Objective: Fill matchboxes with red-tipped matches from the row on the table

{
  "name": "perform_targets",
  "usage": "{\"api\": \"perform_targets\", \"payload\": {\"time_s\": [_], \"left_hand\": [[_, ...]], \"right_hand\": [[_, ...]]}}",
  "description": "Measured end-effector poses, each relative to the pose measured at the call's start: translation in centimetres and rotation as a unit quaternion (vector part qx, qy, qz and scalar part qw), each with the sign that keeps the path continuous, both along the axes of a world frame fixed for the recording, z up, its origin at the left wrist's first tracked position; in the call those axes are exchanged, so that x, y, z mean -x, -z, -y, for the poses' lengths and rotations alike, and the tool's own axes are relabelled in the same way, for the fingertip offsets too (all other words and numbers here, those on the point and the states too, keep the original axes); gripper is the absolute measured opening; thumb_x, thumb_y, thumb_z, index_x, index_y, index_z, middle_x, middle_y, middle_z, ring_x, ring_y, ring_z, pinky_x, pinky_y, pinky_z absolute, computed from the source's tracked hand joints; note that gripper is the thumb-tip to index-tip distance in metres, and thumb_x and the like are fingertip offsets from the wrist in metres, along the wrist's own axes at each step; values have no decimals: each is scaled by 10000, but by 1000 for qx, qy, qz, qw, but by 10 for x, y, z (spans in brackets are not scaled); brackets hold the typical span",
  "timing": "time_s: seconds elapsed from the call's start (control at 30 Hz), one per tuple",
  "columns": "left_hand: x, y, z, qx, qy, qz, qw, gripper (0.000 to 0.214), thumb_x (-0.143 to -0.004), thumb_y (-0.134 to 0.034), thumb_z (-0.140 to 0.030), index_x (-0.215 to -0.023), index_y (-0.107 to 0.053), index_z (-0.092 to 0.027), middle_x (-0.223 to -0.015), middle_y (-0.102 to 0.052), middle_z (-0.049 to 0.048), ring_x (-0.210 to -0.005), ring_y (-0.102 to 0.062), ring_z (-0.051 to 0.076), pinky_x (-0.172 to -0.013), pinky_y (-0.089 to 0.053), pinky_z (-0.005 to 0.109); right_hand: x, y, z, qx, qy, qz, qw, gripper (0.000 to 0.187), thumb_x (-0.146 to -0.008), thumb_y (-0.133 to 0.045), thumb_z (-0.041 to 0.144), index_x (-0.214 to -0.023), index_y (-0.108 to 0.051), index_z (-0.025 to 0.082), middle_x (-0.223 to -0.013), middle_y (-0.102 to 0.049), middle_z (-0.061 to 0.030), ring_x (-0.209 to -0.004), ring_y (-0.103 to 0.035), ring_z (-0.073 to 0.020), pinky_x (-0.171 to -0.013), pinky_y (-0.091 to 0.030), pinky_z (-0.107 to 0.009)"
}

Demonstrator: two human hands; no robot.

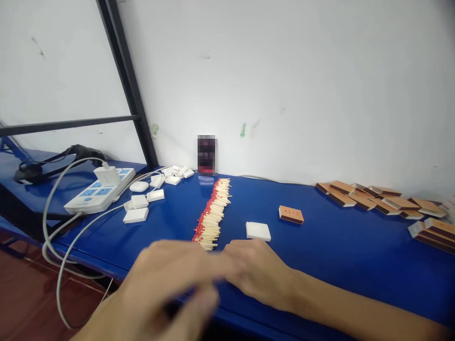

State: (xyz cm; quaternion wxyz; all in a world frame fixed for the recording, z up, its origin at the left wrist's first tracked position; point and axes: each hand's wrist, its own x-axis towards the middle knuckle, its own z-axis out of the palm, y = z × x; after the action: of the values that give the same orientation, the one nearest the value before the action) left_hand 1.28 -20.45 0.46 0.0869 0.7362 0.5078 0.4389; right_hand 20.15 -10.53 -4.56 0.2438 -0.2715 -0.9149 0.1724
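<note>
A long row of matches (212, 215) lies on the blue table, their red heads toward the left. My left hand (167, 279) is close to the camera at the near end of the row and smeared by motion. Whether it holds anything does not show. Beside it, partly behind its fingers, my right hand (258, 270) is curled low over the table's front, its fingertips hidden. Just beyond the right hand sits a white matchbox tray (258, 231). An orange matchbox sleeve (291, 214) rests further right.
Several matchboxes (366, 196) are heaped at the back right, with more stacked boxes (435, 233) near the right edge. White trays (136, 215) are scattered at left, near a power strip (103, 189) with cables. A pixelated dark object (206, 154) leans against the wall.
</note>
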Motion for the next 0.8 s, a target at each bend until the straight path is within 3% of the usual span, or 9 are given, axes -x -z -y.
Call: {"api": "perform_targets", "payload": {"time_s": [0.07, 0.13, 0.2, 0.3, 0.4, 0.53, 0.7, 0.8], "left_hand": [[16, 5, -19, 14, -2, -51, 999, 203, -924, -508, -339, -979, -703, -326, -821, -697, -21, -764, -637, 163, -710, -501, 303], [30, 18, -33, 4, -28, -114, 993, 227, -952, -467, -293, -939, -692, -263, -778, -684, -13, -699, -605, 147, -694, -466, 303], [39, 33, -39, -9, -56, -174, 983, 240, -953, -456, -287, -889, -679, -223, -648, -625, -10, -599, -534, 144, -653, -417, 316], [43, 46, -37, 6, -16, -204, 979, 207, -950, -465, -259, -948, -668, -218, -680, -625, -8, -607, -530, 137, -658, -403, 309], [41, 47, -34, 19, 7, -203, 979, 189, -951, -472, -247, -971, -659, -226, -740, -621, 1, -669, -564, 140, -650, -408, 286], [40, 45, -36, 48, -7, -205, 978, 199, -961, -454, -252, -967, -652, -232, -760, -599, 9, -730, -580, 155, -659, -419, 270], [39, 43, -37, 104, 9, -199, 974, 218, -969, -452, -288, -1102, -622, -251, -745, -576, -12, -704, -563, 145, -658, -423, 256], [37, 42, -37, 120, 19, -186, 975, 234, -973, -442, -288, -1123, -619, -251, -754, -572, -11, -684, -548, 137, -631, -411, 244]], "right_hand": [[-1, 1, -1, -5, -4, -6, 1000, 118, -817, -577, 163, -766, -683, 178, -614, -600, 28, -513, -481, -82, -525, -332, -215], [1, 1, -2, -8, -3, -8, 1000, 113, -807, -579, 161, -745, -670, 184, -588, -573, 41, -492, -460, -76, -518, -329, -210], [3, 2, -3, -11, -6, -4, 1000, 96, -778, -589, 150, -710, -646, 189, -581, -560, 47, -491, -454, -76, -513, -324, -209], [6, 4, -4, -19, -7, -6, 1000, 88, -755, -585, 138, -698, -626, 190, -597, -569, 44, -505, -463, -82, -514, -327, -211], [5, 6, -4, -43, -5, -9, 999, 99, -774, -565, 147, -708, -626, 189, -622, -598, 32, -525, -482, -92, -523, -330, -221], [5, 8, -4, -54, -8, -8, 998, 104, -782, -558, 157, -746, -651, 190, -660, -636, 23, -543, -513, -98, -540, -344, -222], [5, 6, -3, -59, -1, -17, 998, 163, -826, -549, 196, -899, -695, 190, -722, -680, 3, -578, -559, -115, -567, -366, -234], [4, 5, -1, -58, 0, -12, 998, 168, -831, -543, 194, -887, -702, 192, -718, -678, 0, -578, -562, -118, -567, -366, -238]]}}
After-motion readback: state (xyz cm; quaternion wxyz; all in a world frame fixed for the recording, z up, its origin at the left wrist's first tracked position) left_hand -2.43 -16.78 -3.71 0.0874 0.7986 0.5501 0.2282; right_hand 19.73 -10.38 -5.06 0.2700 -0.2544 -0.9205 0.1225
